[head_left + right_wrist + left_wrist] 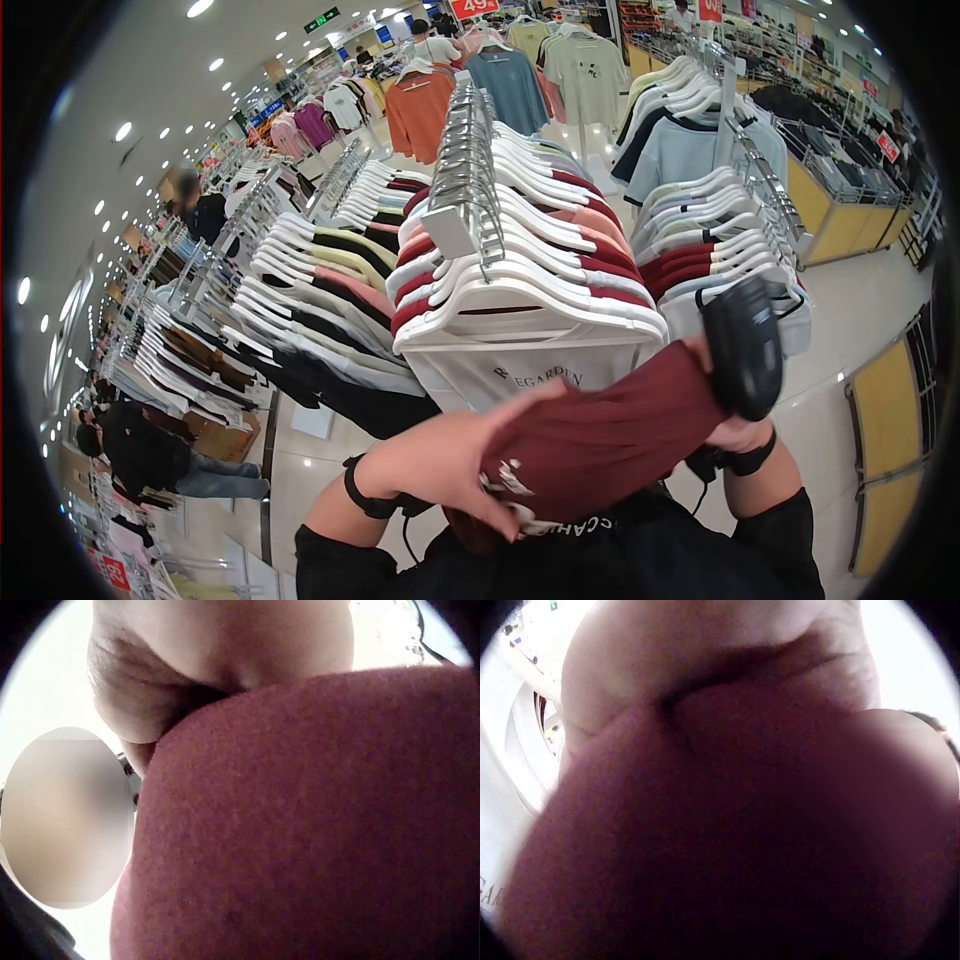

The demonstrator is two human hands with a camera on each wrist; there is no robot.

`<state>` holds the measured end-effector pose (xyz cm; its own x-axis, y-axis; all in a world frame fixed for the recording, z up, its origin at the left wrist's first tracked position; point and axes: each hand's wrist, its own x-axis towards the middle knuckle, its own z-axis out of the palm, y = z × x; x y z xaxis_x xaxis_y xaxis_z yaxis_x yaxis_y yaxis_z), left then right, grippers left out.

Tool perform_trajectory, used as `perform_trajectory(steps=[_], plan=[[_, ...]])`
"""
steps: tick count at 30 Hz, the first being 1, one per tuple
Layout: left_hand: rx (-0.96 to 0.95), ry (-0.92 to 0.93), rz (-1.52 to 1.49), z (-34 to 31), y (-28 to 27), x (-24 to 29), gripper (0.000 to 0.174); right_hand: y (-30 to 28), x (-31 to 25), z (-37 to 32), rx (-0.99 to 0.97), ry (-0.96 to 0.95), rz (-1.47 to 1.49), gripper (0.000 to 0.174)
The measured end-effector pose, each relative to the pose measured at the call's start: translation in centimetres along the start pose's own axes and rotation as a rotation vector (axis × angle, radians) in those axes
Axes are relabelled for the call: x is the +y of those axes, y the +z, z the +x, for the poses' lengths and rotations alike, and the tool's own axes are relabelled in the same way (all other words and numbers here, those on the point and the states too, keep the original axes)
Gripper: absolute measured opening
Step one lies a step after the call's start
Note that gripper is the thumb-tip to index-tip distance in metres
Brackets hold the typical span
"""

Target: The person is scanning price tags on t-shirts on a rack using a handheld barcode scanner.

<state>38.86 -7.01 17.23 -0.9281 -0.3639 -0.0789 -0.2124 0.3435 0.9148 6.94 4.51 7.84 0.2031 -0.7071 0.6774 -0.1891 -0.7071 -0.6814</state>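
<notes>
A maroon T-shirt (610,440) with white print at its left end is bunched lengthwise between both hands, in front of the chest. My left hand (465,450) grips its left end, thumb in front and fingers along the upper edge. Behind its right end, my right hand (740,435) holds the cloth, mostly hidden by the shirt and a glossy black rounded object (745,345) whose kind I cannot tell. In the left wrist view the palm (712,645) lies against the maroon cloth. The right wrist view shows the hand (225,645) along the shirt's edge.
Straight ahead, a metal rack (455,225) carries white hangers with shirts, a white printed shirt (530,370) frontmost. More hanging shirts (330,310) are at left and on a rack (720,230) at right. A person (140,450) in black stands at the lower left. Wooden display counters (845,215) stand at right.
</notes>
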Motion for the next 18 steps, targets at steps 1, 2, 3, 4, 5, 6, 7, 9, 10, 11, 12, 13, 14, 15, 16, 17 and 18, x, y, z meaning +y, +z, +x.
perform_trajectory(steps=[1, 2, 3, 4, 5, 6, 7, 9, 10, 11, 12, 13, 14, 15, 16, 17, 18], plan=[[-0.048, 0.023, 0.011, 0.0, 0.0, -0.1, 0.088, -0.7, -0.8, 1.1, 0.043, 0.011, -0.057, 0.078], [-0.308, -0.076, 0.151, 0.0, 0.0, -0.5, 0.074, -0.2, -1.7, 2.2, 0.174, 0.067, 0.006, 0.074], [-0.566, -0.175, 0.293, 0.0, -0.1, -0.8, 0.061, 0.0, -2.7, 3.4, 0.233, 0.094, 0.033, 0.072], [-0.510, -0.041, 0.266, -0.1, 0.1, -1.4, 0.040, 0.3, -3.6, 4.6, 0.294, 0.120, 0.061, 0.070], [-0.501, -0.031, 0.263, 0.2, 0.2, -2.0, 0.040, 0.1, -4.6, 6.1, 0.271, 0.074, -0.051, 0.058], [-0.414, 0.258, 0.198, 0.7, 0.2, -2.6, 0.039, -0.1, -5.0, 7.0, 0.254, 0.050, -0.111, 0.052], [-0.366, 0.405, 0.159, 0.5, -0.1, -2.7, 0.039, -0.4, -5.4, 8.0, 0.239, 0.025, -0.170, 0.047], [-0.342, 0.449, 0.050, -0.4, -1.5, -2.4, 0.041, -1.6, -5.7, 9.3, 0.373, 0.054, -0.175, 0.040], [-0.370, 0.344, -0.028, -1.3, -2.7, -2.0, 0.043, -2.4, -5.9, 10.3, 0.400, 0.004, -0.195, 0.038], [-0.424, 0.204, -0.003, -2.1, -4.4, -1.4, 0.054, -3.1, -6.2, 11.4, 0.416, -0.043, -0.217, 0.036], [-0.353, 0.212, 0.054, -2.9, -6.3, -0.1, 0.056, -3.8, -6.6, 12.5, 0.432, -0.099, -0.245, 0.035], [-0.282, 0.218, 0.110, -3.7, -7.9, 0.8, 0.059, -4.2, -6.9, 13.7, 0.441, -0.123, -0.263, 0.037], [-0.093, 0.221, 0.050, -4.9, -9.4, 0.5, 0.062, -4.6, -7.2, 14.9, 0.450, -0.147, -0.282, 0.040], [0.095, 0.221, -0.012, -5.6, -10.5, 0.2, 0.065, -5.6, -7.7, 16.1, 0.442, -0.200, -0.350, 0.041], [0.328, 0.271, -0.099, -5.4, -11.0, 0.7, 0.064, -6.3, -7.9, 17.4, 0.410, -0.262, -0.437, 0.043], [0.496, 0.325, -0.138, -4.8, -11.9, 1.3, 0.062, -6.9, -8.1, 18.7, 0.377, -0.321, -0.523, 0.044], [0.664, 0.380, -0.167, -4.1, -12.8, 2.0, 0.061, -7.3, -8.0, 20.0, 0.348, -0.363, -0.594, 0.046]])
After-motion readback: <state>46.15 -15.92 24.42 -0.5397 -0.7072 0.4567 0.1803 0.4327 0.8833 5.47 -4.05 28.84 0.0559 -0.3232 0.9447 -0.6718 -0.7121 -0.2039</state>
